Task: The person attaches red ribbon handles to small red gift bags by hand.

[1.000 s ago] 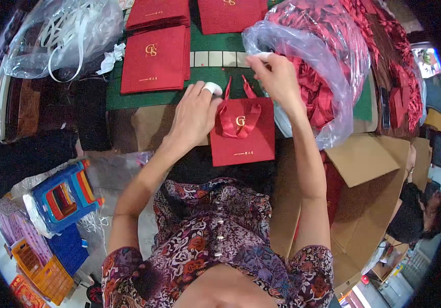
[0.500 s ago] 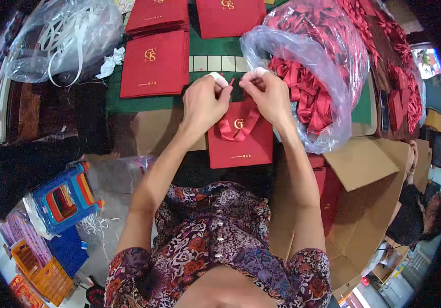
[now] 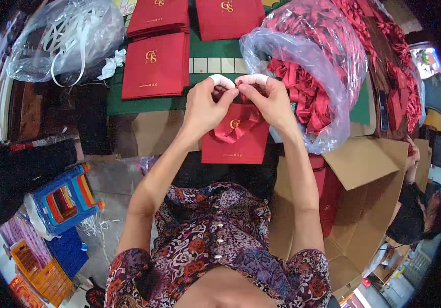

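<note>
In front of my body, a red paper bag (image 3: pixel 235 149) with gold lettering hangs below my hands at the table's near edge. A loop of red ribbon (image 3: pixel 232 136) lies across its front. My left hand (image 3: pixel 203 107) and my right hand (image 3: pixel 272 102) meet over the bag's top edge, both closed in a pinch, with white wrapping on the forefingers. Between their fingertips is a bit of red ribbon; my fingers mostly hide it. Just right of my right hand, a clear plastic bag (image 3: pixel 336 115) spills over with loose red ribbons (image 3: pixel 307 100).
Stacks of similar red bags (image 3: pixel 151 64) lie on the green table surface (image 3: pixel 215 49). White straps fill another plastic bag (image 3: pixel 28 66) at far left. An open cardboard box (image 3: pixel 366 205) stands at my right, with another person's arm (image 3: pixel 413 159) beyond it.
My hands have come together, fingertips now touching where there was a gap with ribbon ends showing. The red bag has shifted slightly left and up.
</note>
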